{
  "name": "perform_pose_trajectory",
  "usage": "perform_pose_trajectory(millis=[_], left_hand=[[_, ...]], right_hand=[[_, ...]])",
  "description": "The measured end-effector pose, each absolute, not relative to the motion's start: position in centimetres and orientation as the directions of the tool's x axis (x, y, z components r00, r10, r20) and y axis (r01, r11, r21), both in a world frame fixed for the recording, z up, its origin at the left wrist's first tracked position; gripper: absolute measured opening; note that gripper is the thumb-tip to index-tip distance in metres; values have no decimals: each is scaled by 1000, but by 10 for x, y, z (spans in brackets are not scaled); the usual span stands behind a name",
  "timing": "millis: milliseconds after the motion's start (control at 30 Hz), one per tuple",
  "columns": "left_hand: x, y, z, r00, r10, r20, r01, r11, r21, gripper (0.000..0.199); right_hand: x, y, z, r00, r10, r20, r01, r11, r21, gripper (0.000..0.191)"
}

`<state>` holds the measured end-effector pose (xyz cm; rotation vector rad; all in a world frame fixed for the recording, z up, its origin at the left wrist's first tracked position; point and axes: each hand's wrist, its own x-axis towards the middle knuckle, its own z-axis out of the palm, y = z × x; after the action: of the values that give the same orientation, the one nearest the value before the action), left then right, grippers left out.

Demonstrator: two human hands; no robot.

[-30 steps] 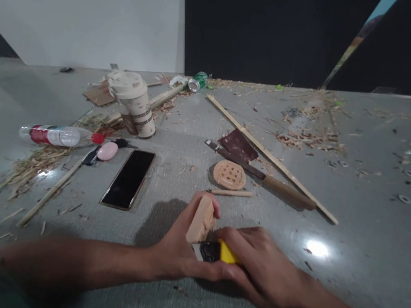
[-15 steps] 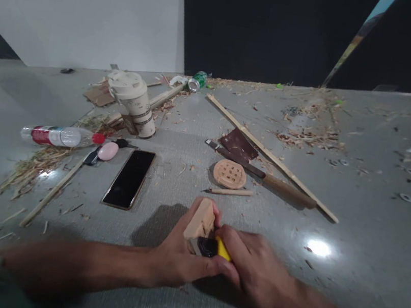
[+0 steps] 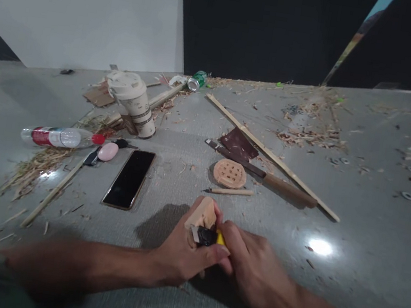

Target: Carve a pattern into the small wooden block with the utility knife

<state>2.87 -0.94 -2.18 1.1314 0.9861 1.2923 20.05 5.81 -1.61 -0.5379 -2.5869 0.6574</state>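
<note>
My left hand [image 3: 179,253] is wrapped round a pale wooden block [image 3: 202,213], which has a carved notch on its near side. My right hand [image 3: 253,261] grips a yellow and black utility knife [image 3: 220,239]. Its short blade lies against the block, and my left thumb rests by the knife's black end. Just beyond my hands, a thin wooden-handled tool [image 3: 231,192] lies on the grey floor beside a round carved wooden piece [image 3: 230,173].
A long-handled blade [image 3: 288,190], a dark red sheet [image 3: 238,143] and a long strip [image 3: 274,157] lie right. On the left are a phone [image 3: 129,178], bottle [image 3: 62,136], pink oval [image 3: 108,151] and cup [image 3: 133,102]. Shavings are scattered around.
The knife blade and its black end have shifted slightly up and left on the block, and my left thumb has moved with them. Both hands keep their holds.
</note>
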Motion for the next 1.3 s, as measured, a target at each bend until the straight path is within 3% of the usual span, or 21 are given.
perform_pose_trajectory(millis=[300, 567, 767, 1167, 1300], left_hand=[[28, -4, -23, -20, 999, 32, -183, -36, 982, 30], [28, 3, -26, 10, 993, 119, -303, -110, 946, 54], [28, 2, -30, 14, 989, 148, -285, -138, 948, 52], [27, -2, -15, -41, 998, 39, -130, -44, 991, 35], [27, 0, -17, -84, 994, 62, -122, -73, 990, 36]], right_hand=[[199, 60, -17, -820, 536, 201, 324, 723, -610, 40], [205, 66, -20, -882, 429, 195, 203, 719, -664, 35], [204, 68, -19, -901, 401, 164, 194, 711, -676, 32], [198, 64, -15, -799, 497, 337, 302, 818, -490, 45], [199, 66, -10, -763, 488, 424, 377, 868, -322, 45]])
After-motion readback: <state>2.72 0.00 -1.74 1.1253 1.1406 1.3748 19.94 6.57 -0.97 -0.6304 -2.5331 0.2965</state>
